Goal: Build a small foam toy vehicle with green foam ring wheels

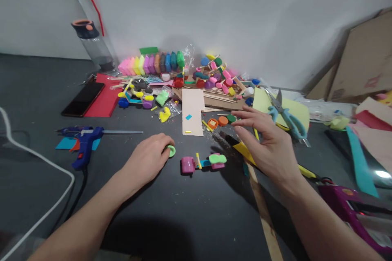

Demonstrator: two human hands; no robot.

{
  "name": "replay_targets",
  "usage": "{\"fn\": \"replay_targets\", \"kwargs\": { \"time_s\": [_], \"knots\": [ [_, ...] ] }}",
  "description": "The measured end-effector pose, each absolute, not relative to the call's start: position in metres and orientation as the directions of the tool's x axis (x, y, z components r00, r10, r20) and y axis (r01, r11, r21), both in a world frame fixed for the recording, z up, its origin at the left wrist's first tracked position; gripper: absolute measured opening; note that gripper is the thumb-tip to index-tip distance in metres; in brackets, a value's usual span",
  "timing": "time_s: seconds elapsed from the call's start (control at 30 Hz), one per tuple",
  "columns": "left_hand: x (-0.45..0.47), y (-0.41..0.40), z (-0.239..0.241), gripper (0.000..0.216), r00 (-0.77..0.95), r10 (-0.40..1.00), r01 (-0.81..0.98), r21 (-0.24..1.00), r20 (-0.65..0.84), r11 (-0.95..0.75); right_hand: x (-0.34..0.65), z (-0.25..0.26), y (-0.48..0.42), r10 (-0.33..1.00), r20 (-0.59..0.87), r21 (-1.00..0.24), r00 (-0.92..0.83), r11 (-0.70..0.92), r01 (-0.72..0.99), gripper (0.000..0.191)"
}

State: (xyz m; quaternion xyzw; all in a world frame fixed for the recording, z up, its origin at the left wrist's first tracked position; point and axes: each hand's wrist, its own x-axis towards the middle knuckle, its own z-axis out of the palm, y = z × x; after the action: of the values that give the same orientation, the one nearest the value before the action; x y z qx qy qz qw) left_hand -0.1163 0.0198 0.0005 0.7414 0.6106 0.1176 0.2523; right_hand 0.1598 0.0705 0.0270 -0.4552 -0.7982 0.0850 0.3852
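My left hand (150, 155) rests low on the dark table, its fingers closed on a light green clay piece (172, 151) that is partly hidden behind the fingertips. To its right stands a small toy car with magenta bottle-cap wheels (188, 164), a blue strip, a short yellow upright and a light green clay pad (217, 158) on top. My right hand (266, 142) hovers open to the right of the toy car, fingers spread and holding nothing. Beneath it lies a yellow-handled cutter or saw (245, 153), mostly covered by the hand.
A blue glue gun (87, 142) lies at left below a phone (83, 98). Cardboard (193, 108), orange caps (223, 120) and clay packs (153, 63) fill the back. Scissors (288, 116) rest on yellow paper at right; a magenta device (346, 208) sits in the right corner.
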Motion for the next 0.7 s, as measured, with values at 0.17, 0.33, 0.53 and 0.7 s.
{"fn": "replay_targets", "kwargs": {
  "time_s": [0.17,0.33,0.53,0.7],
  "knots": [
    [-0.118,0.02,0.002,0.023,0.244,0.963,0.852,0.501,-0.118,-0.154,0.153,0.036,0.082,0.767,0.478,-0.404,-0.429,0.625,0.668,0.017],
    [-0.121,0.021,0.001,0.021,0.254,0.962,0.849,0.501,-0.103,-0.17,0.131,0.046,0.103,0.773,0.306,-0.288,-0.555,0.631,0.72,0.024],
    [-0.124,0.02,0.002,0.022,0.252,0.963,0.841,0.514,-0.096,-0.169,0.117,0.035,0.127,0.833,-0.006,-0.069,-0.554,0.552,0.831,0.021],
    [-0.124,0.02,0.002,0.021,0.229,0.97,0.831,0.535,-0.081,-0.152,0.111,0.027,0.128,0.863,-0.182,0.119,-0.472,0.495,0.861,0.026]
  ]
}}
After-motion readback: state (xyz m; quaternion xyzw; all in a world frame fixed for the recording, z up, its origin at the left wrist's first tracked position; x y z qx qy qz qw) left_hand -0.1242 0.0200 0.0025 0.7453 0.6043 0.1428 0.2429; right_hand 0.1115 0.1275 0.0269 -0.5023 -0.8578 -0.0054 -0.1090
